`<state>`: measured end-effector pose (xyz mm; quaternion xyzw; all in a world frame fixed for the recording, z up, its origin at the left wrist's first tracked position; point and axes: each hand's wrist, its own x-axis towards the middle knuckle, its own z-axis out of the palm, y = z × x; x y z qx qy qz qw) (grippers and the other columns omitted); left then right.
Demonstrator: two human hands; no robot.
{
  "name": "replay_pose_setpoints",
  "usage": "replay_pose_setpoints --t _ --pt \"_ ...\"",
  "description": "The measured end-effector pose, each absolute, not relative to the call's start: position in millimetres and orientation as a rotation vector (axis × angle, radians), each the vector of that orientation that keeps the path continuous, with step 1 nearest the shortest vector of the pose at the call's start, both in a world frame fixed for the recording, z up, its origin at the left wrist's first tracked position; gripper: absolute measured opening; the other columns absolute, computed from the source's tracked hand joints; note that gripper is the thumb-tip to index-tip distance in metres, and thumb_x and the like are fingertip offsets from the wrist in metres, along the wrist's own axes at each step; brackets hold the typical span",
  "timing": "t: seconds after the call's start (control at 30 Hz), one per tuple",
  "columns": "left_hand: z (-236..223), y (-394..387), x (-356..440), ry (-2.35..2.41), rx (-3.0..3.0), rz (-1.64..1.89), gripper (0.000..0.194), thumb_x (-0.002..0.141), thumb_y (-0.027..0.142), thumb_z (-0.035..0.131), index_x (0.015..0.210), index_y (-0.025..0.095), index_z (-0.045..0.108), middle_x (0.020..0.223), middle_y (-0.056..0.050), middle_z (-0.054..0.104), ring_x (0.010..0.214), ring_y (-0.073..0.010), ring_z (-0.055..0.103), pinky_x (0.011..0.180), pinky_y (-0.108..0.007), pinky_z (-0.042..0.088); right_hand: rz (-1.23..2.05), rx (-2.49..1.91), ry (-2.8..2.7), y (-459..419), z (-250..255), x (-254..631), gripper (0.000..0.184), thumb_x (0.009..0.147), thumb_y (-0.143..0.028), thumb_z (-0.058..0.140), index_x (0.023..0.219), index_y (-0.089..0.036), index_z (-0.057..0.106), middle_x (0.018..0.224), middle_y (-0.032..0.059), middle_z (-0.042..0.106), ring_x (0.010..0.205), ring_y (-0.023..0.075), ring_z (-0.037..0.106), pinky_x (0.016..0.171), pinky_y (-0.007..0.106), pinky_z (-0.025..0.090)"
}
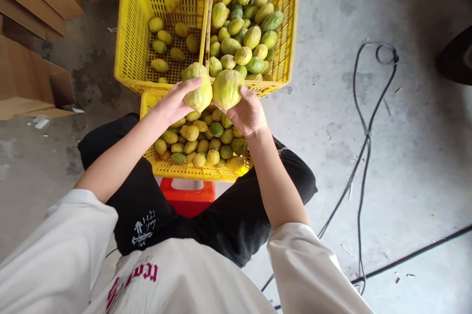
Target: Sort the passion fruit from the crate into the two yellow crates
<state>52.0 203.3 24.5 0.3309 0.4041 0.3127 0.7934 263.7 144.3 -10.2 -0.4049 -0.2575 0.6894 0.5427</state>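
Observation:
My left hand is closed around a yellow-green, oval, ridged fruit. A similar rounder fruit is in my right hand, thumb on its right side. The two fruits are side by side, nearly touching, above the near rims of the crates. Below them, between my knees, a yellow crate holds many such fruits, some greener. Beyond on the left is a yellow crate with several fruits spread on its bottom. To its right stands another yellow crate, heaped with larger yellow and green fruits.
Under the near crate a red plastic stool shows. Cardboard boxes stand at the left. Black cable loops over the concrete floor on the right, and a dark object sits at the right edge.

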Motion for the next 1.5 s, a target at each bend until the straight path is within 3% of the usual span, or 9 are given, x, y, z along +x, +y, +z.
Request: replay_pose_setpoints --t 0.17,0.4,0.57,0.67,0.87,1.0,1.2,1.37,1.5 --pt "23 197 50 0.928 0.714 0.624 0.063 0.101 0.046 0.106 0.152 0.023 0.076 0.153 -0.016 0.091 0.168 -0.0426 0.080 0.141 -0.062 0.070 1.632 -0.893 -0.579 148 -24 260 0.093 0.066 -0.079 0.114 0.145 -0.042 0.084 0.150 0.0031 0.094 0.182 0.0495 0.059 0.148 0.071 0.059" --pt "20 202 49 0.943 0.674 0.637 0.047 0.115 0.040 0.065 0.156 0.023 0.078 0.143 -0.013 0.093 0.166 -0.0446 0.081 0.132 -0.065 0.075 1.574 -0.996 -0.611 138 -19 269 0.077 0.077 -0.058 0.118 0.140 -0.043 0.076 0.155 -0.0002 0.086 0.174 0.0396 0.066 0.141 0.068 0.066" --pt "10 206 47 0.957 0.739 0.656 0.045 0.100 0.035 0.081 0.144 0.028 0.075 0.151 -0.012 0.091 0.170 -0.0435 0.077 0.137 -0.063 0.072 1.579 -1.004 -0.576 144 -22 278 0.068 0.091 -0.078 0.099 0.144 -0.042 0.077 0.160 0.0014 0.085 0.177 0.0430 0.062 0.137 0.066 0.068" --pt "11 205 50 0.994 0.753 0.675 0.053 0.095 0.034 0.095 0.142 0.029 0.071 0.154 -0.012 0.091 0.174 -0.0409 0.075 0.142 -0.062 0.068 1.579 -1.004 -0.589 147 -28 281 0.060 0.094 -0.072 0.091 0.143 -0.041 0.077 0.163 0.0013 0.084 0.181 0.0434 0.059 0.136 0.066 0.067" --pt "17 200 52 0.940 0.783 0.723 0.045 0.101 0.044 0.096 0.140 0.027 0.079 0.147 -0.010 0.094 0.182 -0.0435 0.066 0.148 -0.058 0.061 1.587 -0.965 -0.560 144 -37 263 0.070 0.087 -0.070 0.105 0.142 -0.045 0.071 0.162 -0.0035 0.085 0.179 0.0382 0.060 0.145 0.068 0.062" --pt "21 200 53 0.935 0.781 0.738 0.055 0.102 0.049 0.098 0.148 0.029 0.076 0.154 -0.012 0.091 0.180 -0.0437 0.069 0.143 -0.058 0.065 1.534 -0.995 -0.617 141 -24 252 0.084 0.080 -0.078 0.114 0.145 -0.042 0.075 0.155 0.0030 0.089 0.181 0.0425 0.062 0.143 0.069 0.065" --pt "33 201 53 0.936 0.644 0.682 0.043 0.119 0.035 0.050 0.151 0.021 0.075 0.148 -0.013 0.089 0.175 -0.0428 0.073 0.139 -0.062 0.069 1.523 -1.075 -0.601 143 -13 255 0.100 0.073 -0.087 0.117 0.151 -0.039 0.077 0.154 0.0101 0.089 0.175 0.0491 0.069 0.134 0.069 0.072" --pt "34 200 56 0.948 0.672 0.722 0.047 0.111 0.042 0.081 0.157 0.030 0.073 0.158 -0.014 0.087 0.180 -0.0439 0.067 0.136 -0.058 0.071 1.493 -1.057 -0.603 141 -14 263 0.093 0.072 -0.072 0.119 0.147 -0.044 0.072 0.160 0.0045 0.085 0.176 0.0419 0.066 0.136 0.066 0.070" --pt "34 199 60 0.933 0.710 0.747 0.058 0.110 0.046 0.092 0.162 0.032 0.071 0.159 -0.012 0.086 0.185 -0.0431 0.062 0.140 -0.058 0.067 1.562 -0.996 -0.568 142 -11 263 0.072 0.085 -0.084 0.101 0.135 -0.039 0.075 0.159 0.0052 0.087 0.175 0.0441 0.065 0.141 0.065 0.065"
